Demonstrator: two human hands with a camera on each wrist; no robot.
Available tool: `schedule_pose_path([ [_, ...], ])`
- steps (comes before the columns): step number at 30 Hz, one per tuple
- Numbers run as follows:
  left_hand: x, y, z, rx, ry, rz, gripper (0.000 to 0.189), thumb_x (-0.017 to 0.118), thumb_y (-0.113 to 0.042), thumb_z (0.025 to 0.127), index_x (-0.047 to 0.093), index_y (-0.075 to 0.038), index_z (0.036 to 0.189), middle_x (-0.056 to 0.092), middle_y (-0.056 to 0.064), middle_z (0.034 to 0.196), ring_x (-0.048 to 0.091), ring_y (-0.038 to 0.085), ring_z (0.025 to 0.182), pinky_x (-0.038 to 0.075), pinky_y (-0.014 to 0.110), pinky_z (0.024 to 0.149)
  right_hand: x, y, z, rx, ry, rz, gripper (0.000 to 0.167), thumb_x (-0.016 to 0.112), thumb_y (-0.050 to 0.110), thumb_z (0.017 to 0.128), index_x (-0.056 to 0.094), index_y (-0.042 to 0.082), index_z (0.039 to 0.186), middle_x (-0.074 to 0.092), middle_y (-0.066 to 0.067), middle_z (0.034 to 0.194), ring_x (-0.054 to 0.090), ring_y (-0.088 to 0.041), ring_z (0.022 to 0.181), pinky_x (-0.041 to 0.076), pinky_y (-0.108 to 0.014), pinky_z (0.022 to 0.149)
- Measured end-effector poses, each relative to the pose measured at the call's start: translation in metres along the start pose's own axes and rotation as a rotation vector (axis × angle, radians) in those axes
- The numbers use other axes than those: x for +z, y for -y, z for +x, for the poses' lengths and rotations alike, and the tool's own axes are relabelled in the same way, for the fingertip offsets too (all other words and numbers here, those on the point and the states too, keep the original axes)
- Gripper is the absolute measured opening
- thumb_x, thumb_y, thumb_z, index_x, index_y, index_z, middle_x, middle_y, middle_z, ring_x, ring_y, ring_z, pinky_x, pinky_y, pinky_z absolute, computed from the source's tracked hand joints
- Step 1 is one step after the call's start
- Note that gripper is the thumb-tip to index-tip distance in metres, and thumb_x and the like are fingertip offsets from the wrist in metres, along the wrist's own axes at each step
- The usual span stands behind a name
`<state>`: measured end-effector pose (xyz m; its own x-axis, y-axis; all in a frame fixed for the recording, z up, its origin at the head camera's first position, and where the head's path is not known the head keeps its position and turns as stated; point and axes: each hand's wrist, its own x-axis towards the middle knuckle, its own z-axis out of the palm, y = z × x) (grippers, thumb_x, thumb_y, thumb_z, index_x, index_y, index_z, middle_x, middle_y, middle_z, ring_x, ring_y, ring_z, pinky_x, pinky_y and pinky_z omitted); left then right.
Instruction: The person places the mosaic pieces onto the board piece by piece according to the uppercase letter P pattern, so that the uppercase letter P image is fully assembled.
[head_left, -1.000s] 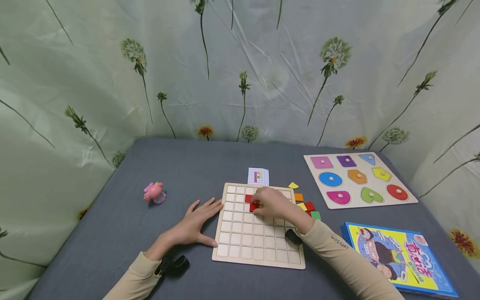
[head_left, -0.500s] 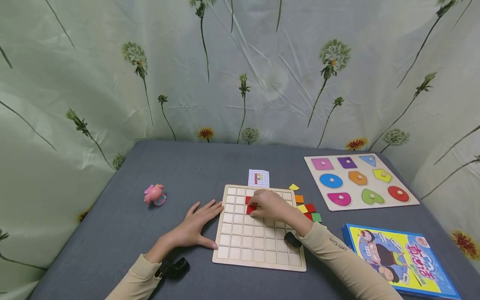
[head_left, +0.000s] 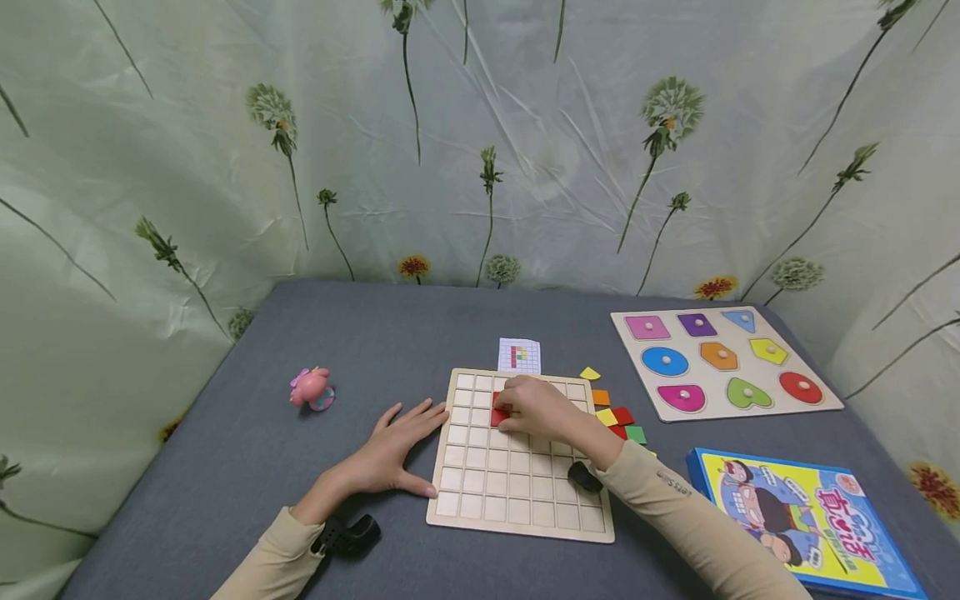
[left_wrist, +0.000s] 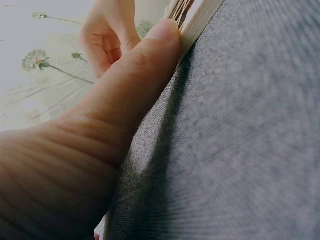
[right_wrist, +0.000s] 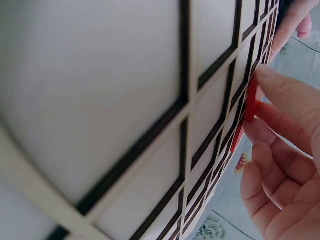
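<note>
A wooden grid board (head_left: 517, 508) lies in front of me in the head view. My right hand (head_left: 543, 410) is over its upper part, thumb and fingers pinching a red square tile (right_wrist: 251, 97) by its edges. That tile sits low against the grid; whether it lies fully in a cell I cannot tell. A second red tile (right_wrist: 237, 139) lies just beyond it. My left hand (head_left: 397, 450) is spread along the board's left side, thumb and fingertips touching the rim. A small printed pattern card (head_left: 519, 356) lies at the board's far edge.
Loose orange (head_left: 601, 397), yellow, red and green (head_left: 635, 435) pieces lie at the board's right side. Farther right are a knobbed shape puzzle (head_left: 723, 358) and a blue-yellow box (head_left: 806, 517). A pink toy figure (head_left: 311, 389) stands left. A floral curtain (head_left: 450, 200) hangs behind.
The pinched red tile has shifted slightly left, now in line below the other red tile. My right hand moved a little with it. My left hand has stayed on the rim.
</note>
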<state>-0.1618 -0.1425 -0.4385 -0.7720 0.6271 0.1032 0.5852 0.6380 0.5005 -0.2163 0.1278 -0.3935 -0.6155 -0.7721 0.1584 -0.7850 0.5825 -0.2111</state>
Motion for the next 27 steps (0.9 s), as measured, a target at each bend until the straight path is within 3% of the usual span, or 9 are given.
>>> schedule_pose_path([
  [9, 0.002, 0.0, 0.0, 0.005, 0.001, 0.002, 0.104, 0.079, -0.052, 0.062, 0.035, -0.009, 0.145, 0.035, 0.011, 0.152, 0.026, 0.037, 0.143, 0.008, 0.063, 0.108, 0.002, -0.001, -0.003, 0.026, 0.0, 0.025, 0.015, 0.075, 0.02, 0.078, 0.072, 0.009, 0.086, 0.065, -0.001, 0.08, 0.054, -0.009, 0.072, 0.047, -0.022, 0.069],
  [16, 0.003, -0.001, 0.0, 0.007, 0.005, -0.013, 0.103, 0.079, -0.052, 0.063, 0.034, -0.009, 0.146, 0.034, 0.01, 0.152, 0.025, 0.037, 0.143, 0.008, 0.064, 0.107, 0.001, -0.002, -0.006, 0.012, 0.012, 0.04, 0.015, 0.076, 0.019, 0.077, 0.072, 0.009, 0.087, 0.064, 0.0, 0.079, 0.051, -0.008, 0.07, 0.045, -0.02, 0.068],
  [21, 0.001, -0.002, 0.0, -0.003, 0.008, -0.01, 0.104, 0.079, -0.051, 0.063, 0.034, -0.009, 0.146, 0.034, 0.011, 0.152, 0.025, 0.037, 0.143, 0.008, 0.064, 0.108, -0.004, -0.006, -0.008, -0.001, 0.004, 0.062, 0.014, 0.073, 0.016, 0.078, 0.072, 0.007, 0.089, 0.066, -0.002, 0.083, 0.056, -0.009, 0.073, 0.047, -0.021, 0.068],
  [27, -0.001, -0.002, 0.0, -0.004, 0.004, 0.0, 0.103, 0.08, -0.05, 0.063, 0.034, -0.008, 0.146, 0.034, 0.011, 0.152, 0.025, 0.037, 0.143, 0.008, 0.064, 0.108, -0.011, -0.01, -0.013, 0.054, 0.005, 0.081, 0.014, 0.069, 0.011, 0.079, 0.073, 0.008, 0.092, 0.067, -0.003, 0.088, 0.059, -0.012, 0.075, 0.048, -0.023, 0.068],
])
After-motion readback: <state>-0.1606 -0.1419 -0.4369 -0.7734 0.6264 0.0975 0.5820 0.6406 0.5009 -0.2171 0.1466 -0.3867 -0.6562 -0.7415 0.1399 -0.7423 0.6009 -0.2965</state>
